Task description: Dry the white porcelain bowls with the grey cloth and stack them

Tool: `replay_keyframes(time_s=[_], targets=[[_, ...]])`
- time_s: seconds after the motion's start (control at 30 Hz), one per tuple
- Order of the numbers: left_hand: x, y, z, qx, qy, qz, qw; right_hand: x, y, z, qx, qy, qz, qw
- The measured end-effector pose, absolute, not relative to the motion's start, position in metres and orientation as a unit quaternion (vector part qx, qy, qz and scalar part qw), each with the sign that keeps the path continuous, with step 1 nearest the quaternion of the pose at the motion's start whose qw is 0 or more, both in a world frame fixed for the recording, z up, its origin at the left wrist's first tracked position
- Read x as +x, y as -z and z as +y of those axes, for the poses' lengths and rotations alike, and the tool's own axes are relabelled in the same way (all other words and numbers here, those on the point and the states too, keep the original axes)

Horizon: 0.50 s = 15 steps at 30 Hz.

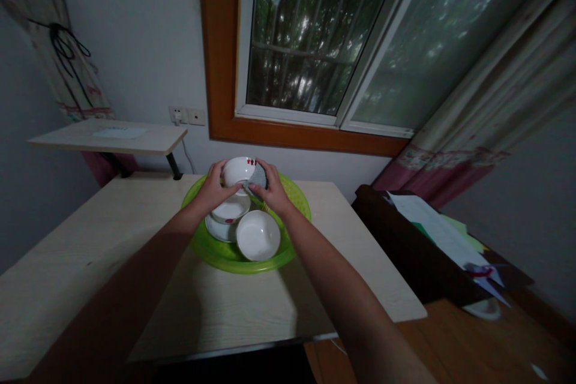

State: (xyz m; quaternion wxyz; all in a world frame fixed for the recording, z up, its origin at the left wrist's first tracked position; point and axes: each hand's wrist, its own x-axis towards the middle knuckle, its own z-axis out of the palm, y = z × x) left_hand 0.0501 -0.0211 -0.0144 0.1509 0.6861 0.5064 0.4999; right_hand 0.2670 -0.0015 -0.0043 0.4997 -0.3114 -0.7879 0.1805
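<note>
Over the far part of a green plastic basket (297,198), a white bowl (234,171) with small red marks at its rim is tilted towards me. My left hand (215,189) grips the bowl's left side, thumb over the near edge. On the other side, my right hand (270,189) is closed on a grey cloth (258,176) and presses it to the bowl's right side. Below them in the basket lie a second white bowl (231,209), a white dish (220,230) partly under it, and a third white bowl (258,236) nearer me.
The basket stands on a pale wooden table (234,312). A small raised shelf (112,135) with a paper on it is at the back left. Behind is a window (306,42) with curtains at the sides. Papers (432,225) lie on a dark piece of furniture at right.
</note>
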Motion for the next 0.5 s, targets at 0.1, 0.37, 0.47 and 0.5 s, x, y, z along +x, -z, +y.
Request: replay_keyframes(time_s=[0.1, 0.37, 0.47, 0.5], targets=[[0.0487, 0.0148, -0.0202, 0.698, -0.492, 0.504, 0.133, 0.2678, 0.0043, -0.0014, -0.312, -0.178, -0.796, 0.488], [0.0503, 0.0185, -0.0161, 0.680, -0.498, 0.517, 0.149, 0.2664, 0.0018, -0.0045, -0.322, -0.191, -0.779, 0.504], [0.0522, 0.0173, -0.0184, 0.688, -0.483, 0.524, 0.140, 0.2661, 0.0021, -0.0039, -0.332, -0.204, -0.764, 0.514], [0.0529, 0.0167, -0.0195, 0.691, -0.479, 0.524, 0.133, 0.2659, 0.0024, -0.0035, -0.335, -0.207, -0.760, 0.516]])
